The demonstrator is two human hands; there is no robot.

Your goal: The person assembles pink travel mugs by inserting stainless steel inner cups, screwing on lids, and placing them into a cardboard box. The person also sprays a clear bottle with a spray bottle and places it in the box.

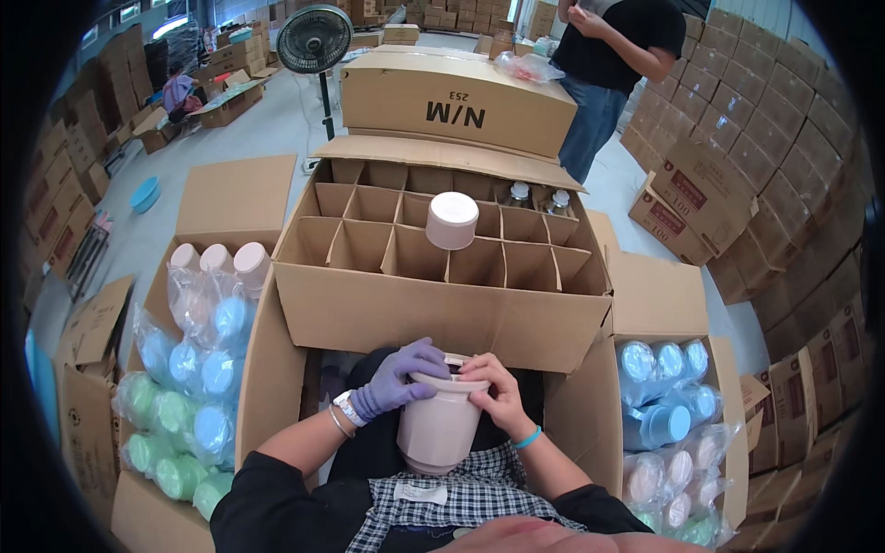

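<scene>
One left hand (395,383) (gloved), one right hand (499,387), both angled inward, grip clamped on pink pot (439,429).

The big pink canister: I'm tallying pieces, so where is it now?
In the head view, the pink canister is at lower centre, between the gloved left hand and the right hand, just below the divided carton.

A pale pink, tapering canister (440,426) leans slightly at lower centre, its mouth seemingly open.
</scene>
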